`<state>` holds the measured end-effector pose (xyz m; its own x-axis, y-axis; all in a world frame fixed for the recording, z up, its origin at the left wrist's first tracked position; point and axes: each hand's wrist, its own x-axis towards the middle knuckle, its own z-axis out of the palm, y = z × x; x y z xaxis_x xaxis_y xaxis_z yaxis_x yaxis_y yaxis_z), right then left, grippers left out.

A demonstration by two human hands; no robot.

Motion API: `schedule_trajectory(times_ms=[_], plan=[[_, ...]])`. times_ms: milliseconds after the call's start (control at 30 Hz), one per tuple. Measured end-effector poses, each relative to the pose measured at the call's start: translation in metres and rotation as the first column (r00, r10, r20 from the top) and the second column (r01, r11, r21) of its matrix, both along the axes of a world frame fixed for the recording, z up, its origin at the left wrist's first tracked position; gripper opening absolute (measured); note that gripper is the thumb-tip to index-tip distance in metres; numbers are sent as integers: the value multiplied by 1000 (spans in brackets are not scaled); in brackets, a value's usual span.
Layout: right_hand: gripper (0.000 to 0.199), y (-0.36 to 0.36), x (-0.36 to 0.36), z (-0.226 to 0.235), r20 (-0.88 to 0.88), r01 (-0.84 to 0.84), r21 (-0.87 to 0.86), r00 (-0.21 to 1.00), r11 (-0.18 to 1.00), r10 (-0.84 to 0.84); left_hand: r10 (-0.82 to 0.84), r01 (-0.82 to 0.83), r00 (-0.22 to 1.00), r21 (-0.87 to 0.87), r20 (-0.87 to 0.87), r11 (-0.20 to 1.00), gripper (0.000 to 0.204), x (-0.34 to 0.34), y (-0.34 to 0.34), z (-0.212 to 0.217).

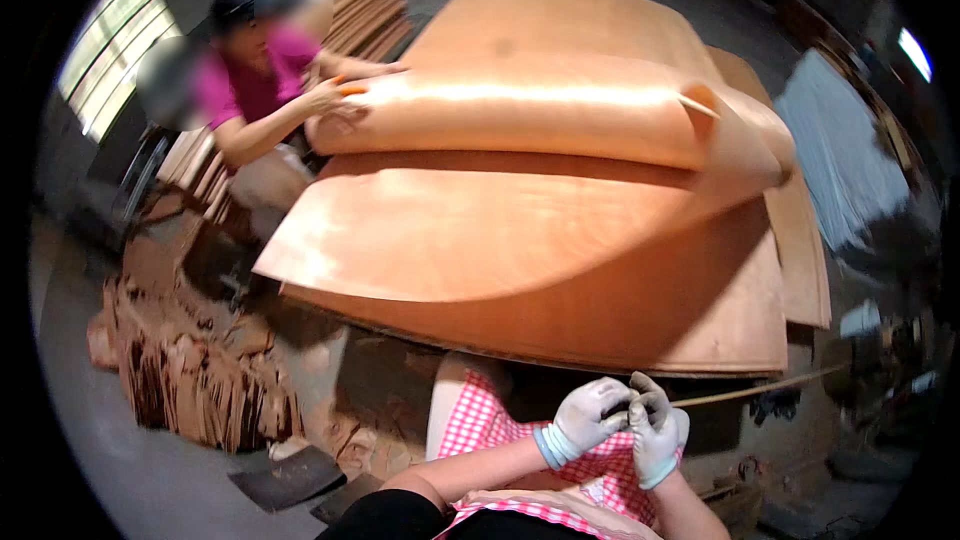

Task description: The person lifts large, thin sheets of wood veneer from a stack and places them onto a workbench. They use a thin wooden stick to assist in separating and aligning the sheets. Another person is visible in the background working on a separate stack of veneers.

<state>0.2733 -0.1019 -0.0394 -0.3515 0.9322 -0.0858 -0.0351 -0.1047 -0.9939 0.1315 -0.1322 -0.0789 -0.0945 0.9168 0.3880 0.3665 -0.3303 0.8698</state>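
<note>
My left hand [588,414] and my right hand [653,430], both in whitish work gloves with pale blue cuffs, meet above my lap. Their fingertips are pinched together and touch or nearly touch. Whatever lies between the fingers, if anything, is too small to make out. A thin pale wooden strip [760,389] runs off to the right from behind my right hand; I cannot tell whether it is held. Ahead lies a stack of large reddish-brown veneer sheets [690,330]. On top, a partly rolled veneer sheet [500,125] curls across, its right end blurred.
At the far left a co-worker in a pink top [262,80] rests both hands on the roll. Broken veneer scraps [200,370] pile up at the lower left. Stacked boards [365,15] stand behind the co-worker. A whitish sheet [840,150] covers something on the right.
</note>
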Motion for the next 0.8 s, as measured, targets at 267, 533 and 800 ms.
schedule_trajectory(times_ms=[267, 533, 800], plan=[[45, -30, -89, 1, -35, -298, -17, 954, 954, 297, 288, -188, 853, -259, 435, 947, 8, -59, -57, -6], [18, 68, -55, -13, 729, -549, 8, 575, 836, 371, 831, -755, 367, -389, 418, 529, 12, -265, -95, -58], [24, 131, 38, -19, 923, -424, -32, 335, 905, 190, 962, -970, 118, -237, -248, 58, 19, -510, -186, -85]])
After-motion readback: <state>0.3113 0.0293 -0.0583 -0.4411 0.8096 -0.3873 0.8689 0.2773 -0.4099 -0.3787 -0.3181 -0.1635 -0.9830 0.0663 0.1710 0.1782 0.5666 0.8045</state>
